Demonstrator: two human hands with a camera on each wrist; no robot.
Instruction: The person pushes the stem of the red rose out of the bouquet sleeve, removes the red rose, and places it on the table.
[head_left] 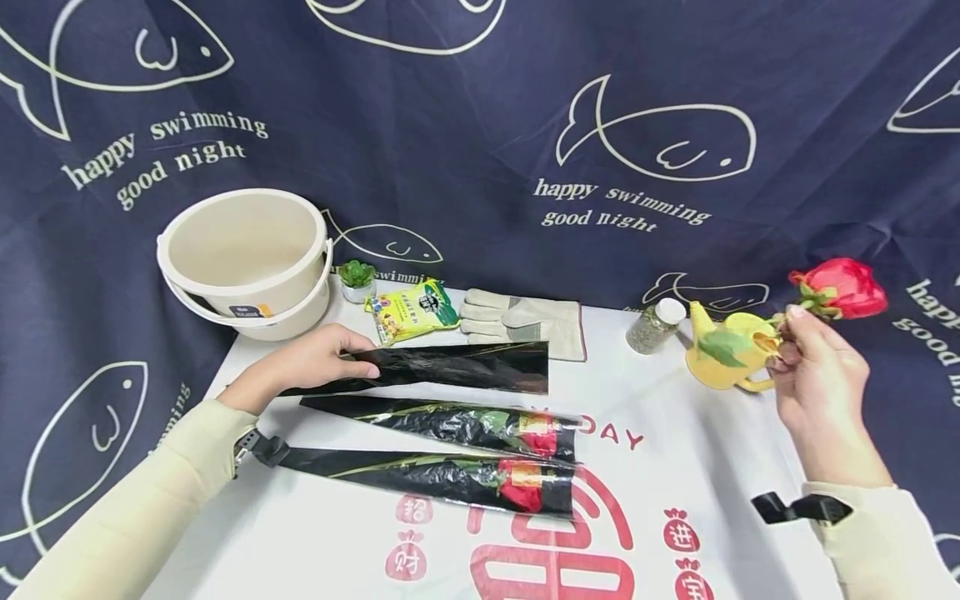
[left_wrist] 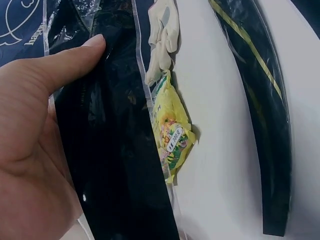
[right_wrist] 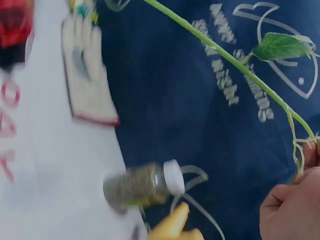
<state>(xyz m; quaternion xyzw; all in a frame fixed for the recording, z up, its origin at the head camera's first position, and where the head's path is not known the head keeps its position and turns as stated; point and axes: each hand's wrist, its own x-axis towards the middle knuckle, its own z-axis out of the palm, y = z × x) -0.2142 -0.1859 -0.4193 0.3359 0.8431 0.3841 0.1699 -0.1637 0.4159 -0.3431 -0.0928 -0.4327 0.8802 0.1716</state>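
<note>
My left hand grips one end of a flat black flower sleeve, thumb on top of it. In the left wrist view, the sleeve has clear edges, and its fingers behind are hidden. On the right, my right hand pinches a red rose just below its bloom. Its green stem, with a leaf, runs leftward from the hand in the right wrist view. Two more black sleeves, the middle one and the front one, lie on the table, each with a red rose inside.
A white bucket stands at the back left, beside a small potted succulent. A yellow packet and work gloves lie along the back. A lidded jar and a yellow watering can stand back right.
</note>
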